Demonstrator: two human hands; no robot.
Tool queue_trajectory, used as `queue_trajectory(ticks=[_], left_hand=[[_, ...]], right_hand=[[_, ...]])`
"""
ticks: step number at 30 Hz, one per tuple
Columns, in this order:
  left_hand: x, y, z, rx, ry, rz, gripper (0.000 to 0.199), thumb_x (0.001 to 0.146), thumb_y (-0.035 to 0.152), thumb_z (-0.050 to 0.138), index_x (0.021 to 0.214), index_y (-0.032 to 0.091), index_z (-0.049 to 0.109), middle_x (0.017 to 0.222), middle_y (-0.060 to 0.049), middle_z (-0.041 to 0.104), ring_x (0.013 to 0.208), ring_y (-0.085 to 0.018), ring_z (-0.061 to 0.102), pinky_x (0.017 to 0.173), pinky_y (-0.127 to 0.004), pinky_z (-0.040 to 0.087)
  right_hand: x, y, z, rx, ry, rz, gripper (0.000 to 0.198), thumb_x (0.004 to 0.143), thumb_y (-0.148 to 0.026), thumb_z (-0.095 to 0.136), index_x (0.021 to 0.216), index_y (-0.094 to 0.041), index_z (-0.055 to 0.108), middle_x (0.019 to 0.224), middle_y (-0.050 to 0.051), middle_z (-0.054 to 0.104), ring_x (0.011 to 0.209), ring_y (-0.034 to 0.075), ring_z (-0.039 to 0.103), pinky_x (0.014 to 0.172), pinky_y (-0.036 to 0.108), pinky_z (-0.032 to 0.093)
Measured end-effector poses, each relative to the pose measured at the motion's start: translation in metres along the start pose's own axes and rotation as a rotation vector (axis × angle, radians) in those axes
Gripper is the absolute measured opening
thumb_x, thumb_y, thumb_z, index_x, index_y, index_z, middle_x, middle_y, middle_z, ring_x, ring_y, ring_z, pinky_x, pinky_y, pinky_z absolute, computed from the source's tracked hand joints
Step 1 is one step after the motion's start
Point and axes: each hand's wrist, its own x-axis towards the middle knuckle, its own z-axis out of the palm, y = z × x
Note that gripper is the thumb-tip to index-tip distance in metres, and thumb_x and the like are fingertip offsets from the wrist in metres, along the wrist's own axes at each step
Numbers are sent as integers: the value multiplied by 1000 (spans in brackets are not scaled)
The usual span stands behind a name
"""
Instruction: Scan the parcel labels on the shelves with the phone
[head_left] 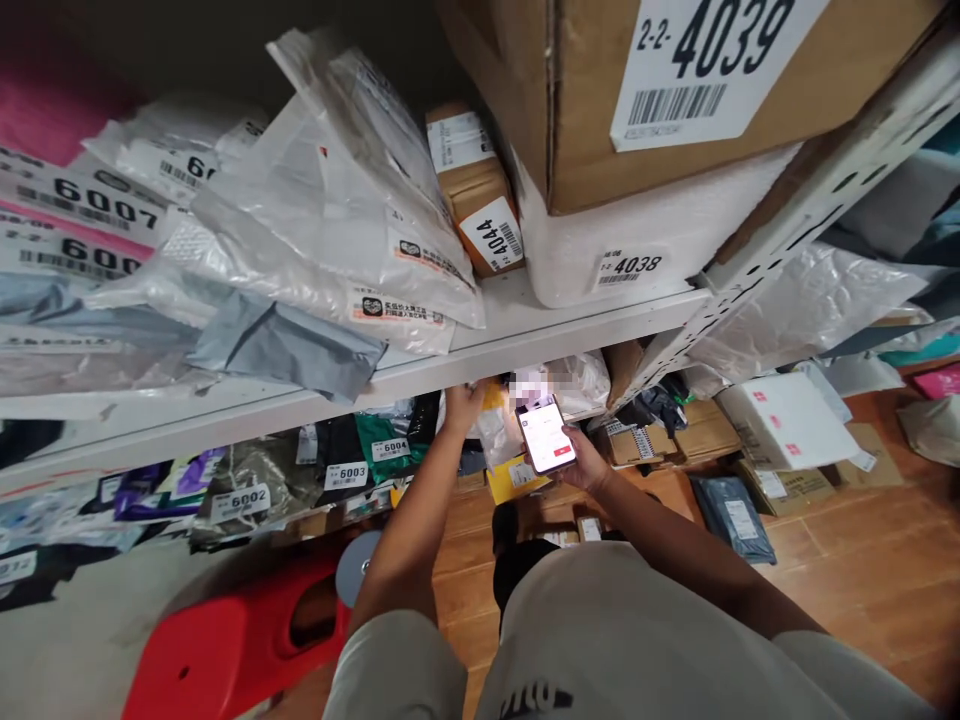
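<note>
My right hand [585, 460] is closed around a smartphone [549, 442], whose lit screen faces up and shows a white page with a red button. Bright light falls on the parcels just beyond the phone. Under the shelf edge, my left hand [463, 408] reaches to the lower shelf. Its fingers are curled at the edge of a clear plastic parcel bag [493, 436], and the fingertips are partly hidden. Close below the phone lies a yellow parcel [517, 480] with a white label. A green parcel [388, 448] labelled 6004 sits left of my left hand.
Above my hands runs a white shelf [540, 345] with plastic mailers [322, 210], a small box [480, 195] and a large carton [585, 100]. A slotted upright [795, 220] stands right. Boxes [795, 420] lie on the wooden floor. A red stool [225, 640] is at lower left.
</note>
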Motion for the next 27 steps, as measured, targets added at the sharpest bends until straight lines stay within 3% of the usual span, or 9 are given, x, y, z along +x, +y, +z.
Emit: queue_trajectory(ticks=[3,7,11,14,18,20,22,24,27], left_hand=[[-29,-14,-15,42,69,14,11,92,29,57,93,18,59,107,-12,55,112,-25,53,107,-43,43],[-41,-11,-23,240,93,104,24,95,31,52,107,19,69,119,-15,50,125,-29,45,112,-44,37],[-26,3,-27,353,-92,295,33,96,18,44,109,27,73,121,-8,63,124,-27,50,117,-48,29],[-21,17,-26,366,-172,326,35,93,12,43,108,24,73,116,-7,69,113,-24,59,116,-45,32],[-48,42,-7,436,-45,178,34,94,17,44,117,17,69,133,-15,61,134,-31,45,122,-55,19],[-69,55,10,472,70,-5,41,93,27,52,131,19,63,152,-17,43,148,-41,21,119,-67,12],[-83,63,27,444,145,-178,49,93,33,54,141,24,56,161,-16,25,150,-48,6,114,-73,15],[-85,65,38,377,167,-244,48,96,32,48,144,27,54,161,-14,23,149,-44,12,115,-65,24],[-66,60,40,322,109,-196,45,99,29,39,140,23,59,156,-14,30,143,-37,27,117,-52,29]], right_hand=[[5,-12,-3,-4,2,-2,50,92,-53,45,116,-13,64,100,15,78,74,23,74,47,26,50],[-5,-17,-18,-66,17,23,51,90,-54,56,118,-12,63,93,14,78,66,23,73,38,24,43],[-38,-3,-39,-139,72,1,59,76,-44,80,124,-16,62,91,9,78,64,22,72,46,27,51],[-65,9,-50,-206,116,-11,67,66,-36,90,126,-21,63,92,6,78,66,20,71,57,30,56],[-89,15,-56,-323,112,13,75,70,-43,87,137,-29,57,103,8,77,74,26,73,58,37,58],[-97,11,-60,-383,86,20,80,70,-53,84,141,-34,52,111,9,75,82,31,74,61,42,59],[-104,2,-67,-443,56,33,83,70,-63,79,143,-37,49,118,10,73,89,34,74,69,49,60],[-106,-13,-76,-507,27,59,84,71,-69,74,144,-39,45,120,9,72,94,36,73,77,54,60],[-101,-42,-87,-619,-31,109,81,75,-70,69,145,-39,43,122,9,70,101,37,71,79,54,60]])
